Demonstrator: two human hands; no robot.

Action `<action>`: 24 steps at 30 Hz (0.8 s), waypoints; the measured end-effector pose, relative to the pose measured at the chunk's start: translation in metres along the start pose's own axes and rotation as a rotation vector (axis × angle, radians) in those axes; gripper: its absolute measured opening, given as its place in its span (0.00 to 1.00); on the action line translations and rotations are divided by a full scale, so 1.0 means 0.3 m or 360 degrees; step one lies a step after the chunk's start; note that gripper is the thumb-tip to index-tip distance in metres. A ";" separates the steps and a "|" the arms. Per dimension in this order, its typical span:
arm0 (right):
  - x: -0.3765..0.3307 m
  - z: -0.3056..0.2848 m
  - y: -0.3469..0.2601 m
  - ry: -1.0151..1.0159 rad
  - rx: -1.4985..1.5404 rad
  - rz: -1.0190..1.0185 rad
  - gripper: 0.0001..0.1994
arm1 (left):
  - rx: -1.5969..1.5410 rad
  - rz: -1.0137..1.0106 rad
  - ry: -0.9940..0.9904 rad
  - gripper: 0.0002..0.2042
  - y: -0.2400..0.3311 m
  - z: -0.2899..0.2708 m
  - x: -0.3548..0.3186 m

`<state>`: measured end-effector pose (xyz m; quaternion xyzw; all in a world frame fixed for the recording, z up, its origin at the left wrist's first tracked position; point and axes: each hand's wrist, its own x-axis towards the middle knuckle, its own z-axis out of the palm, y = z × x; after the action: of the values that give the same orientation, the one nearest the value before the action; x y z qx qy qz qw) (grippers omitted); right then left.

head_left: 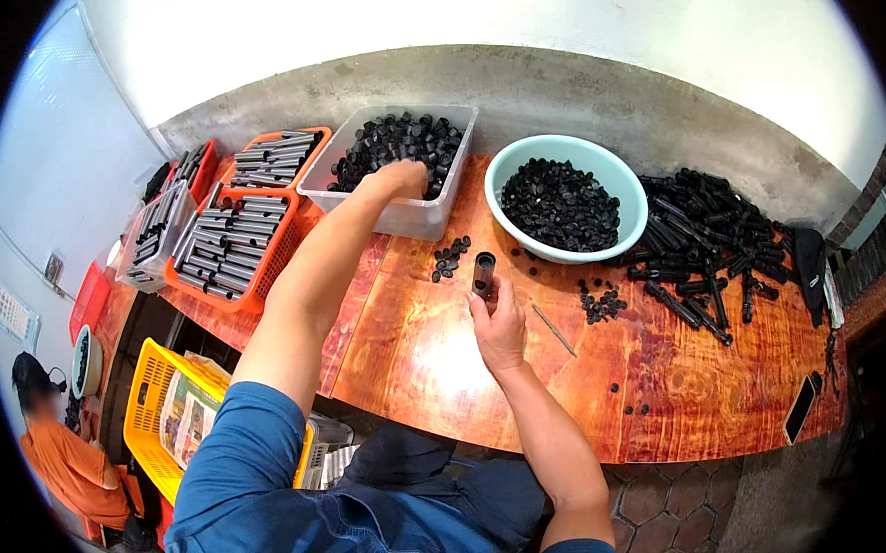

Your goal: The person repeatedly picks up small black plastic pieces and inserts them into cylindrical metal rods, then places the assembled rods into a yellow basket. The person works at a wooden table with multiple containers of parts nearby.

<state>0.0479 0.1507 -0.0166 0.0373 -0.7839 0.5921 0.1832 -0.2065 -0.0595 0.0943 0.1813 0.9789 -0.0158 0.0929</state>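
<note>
Far left, orange crates [226, 240] packed with dark tubes sit on the edge of the wooden worktop [438, 366], one hanging partly over the near-left edge; a knock from your elbow could tip it off. Your left hand [400, 177] reaches into the clear plastic bin [406, 215] of small black parts at the far side. Its fingers are buried among the parts, so whether its grip is apart or together cannot be told. Drag the hand back carelessly and loose parts may spill over the bin's low wall. Near the middle, your right hand [499, 324] holds a short black tube [483, 272] upright, grip clamped on its lower end, the open mouth up, just above the worktop. A tilt there could drop whatever sits inside. Small black caps [449, 259] lie scattered just left of the tube, and they roll easily. Further right stands a pale green bowl [605, 247] of black bits, then a heap of black tubes [701, 235] near the far-right edge, loosely piled and likely to slide
</note>
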 end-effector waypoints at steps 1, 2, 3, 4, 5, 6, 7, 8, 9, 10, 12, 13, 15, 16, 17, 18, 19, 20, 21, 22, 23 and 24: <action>-0.003 0.005 -0.001 -0.0002 0.0008 -0.0009 0.19 | -0.0087 0.0098 0.0177 0.16 -0.019 -0.007 -0.019; -0.005 0.011 -0.005 -0.0003 0.0016 -0.0022 0.19 | -0.0173 0.0193 0.0353 0.16 -0.036 -0.014 -0.038; -0.006 0.018 -0.014 -0.0008 0.0026 -0.0036 0.19 | -0.0246 0.0137 0.0589 0.15 -0.048 -0.018 -0.055; -0.007 0.014 -0.018 -0.0001 0.0026 -0.0046 0.19 | -0.0401 0.0147 0.0778 0.15 -0.022 -0.035 -0.091; -0.007 0.001 -0.022 -0.0007 -0.0009 -0.0026 0.19 | -0.0563 0.0170 0.0966 0.15 0.036 -0.065 -0.144; -0.004 -0.021 -0.029 0.0000 -0.0051 -0.0007 0.19 | -0.0715 0.0205 0.1038 0.15 0.120 -0.103 -0.222; 0.001 -0.033 -0.037 0.0003 -0.0081 0.0008 0.19 | -0.1179 0.0275 0.0953 0.15 0.160 -0.098 -0.276; 0.005 -0.038 -0.035 0.0064 -0.0044 -0.0057 0.18 | -0.1637 0.0336 0.0840 0.15 0.193 -0.085 -0.330; 0.009 -0.044 -0.026 0.0121 -0.0016 -0.0118 0.18 | -0.1954 0.0403 0.0736 0.15 0.246 -0.077 -0.393; 0.002 -0.033 -0.032 0.0149 0.0040 -0.0176 0.17 | -0.2146 0.0446 0.0733 0.15 0.257 -0.037 -0.443; 0.000 -0.040 -0.060 0.0149 0.0008 -0.0292 0.16 | -0.2492 0.0514 0.0721 0.15 0.283 0.052 -0.503; -0.004 -0.041 -0.076 0.0148 -0.0008 -0.0351 0.16 | -0.2631 0.0533 0.0713 0.16 0.291 0.101 -0.518; -0.013 -0.039 -0.092 0.0135 -0.0011 -0.0392 0.15 | -0.2945 0.0574 0.0621 0.18 0.323 0.165 -0.535; -0.015 -0.042 -0.098 0.0121 -0.0027 -0.0398 0.15 | -0.3139 0.0530 0.0609 0.19 0.350 0.181 -0.541; -0.017 -0.042 -0.099 0.0108 -0.0042 -0.0404 0.15 | -0.3331 0.0483 0.0594 0.19 0.365 0.196 -0.541; -0.019 -0.038 -0.096 0.0101 -0.0055 -0.0406 0.15 | -0.3404 0.0501 0.0551 0.19 0.363 0.214 -0.537; -0.019 -0.035 -0.092 0.0097 -0.0070 -0.0411 0.15 | -0.3477 0.0525 0.0505 0.19 0.356 0.236 -0.526; -0.020 -0.031 -0.088 0.0093 -0.0084 -0.0415 0.15 | -0.3549 0.0548 0.0460 0.19 0.348 0.261 -0.514; -0.020 -0.028 -0.086 0.0077 -0.0081 -0.0401 0.15 | -0.3612 0.0601 0.0445 0.19 0.335 0.295 -0.493; -0.020 -0.024 -0.084 0.0055 -0.0077 -0.0389 0.15 | -0.3675 0.0649 0.0439 0.19 0.328 0.316 -0.476; -0.019 -0.019 -0.082 0.0031 -0.0072 -0.0376 0.15 | -0.3738 0.0697 0.0435 0.19 0.321 0.337 -0.465; -0.020 -0.015 -0.079 0.0021 -0.0087 -0.0375 0.15 | -0.3738 0.0656 0.0445 0.19 0.314 0.360 -0.466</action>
<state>0.0611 0.1469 0.0039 0.1202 -0.7887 0.5451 0.2576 -0.0255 -0.0277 0.0146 0.1393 0.3497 0.9215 0.0953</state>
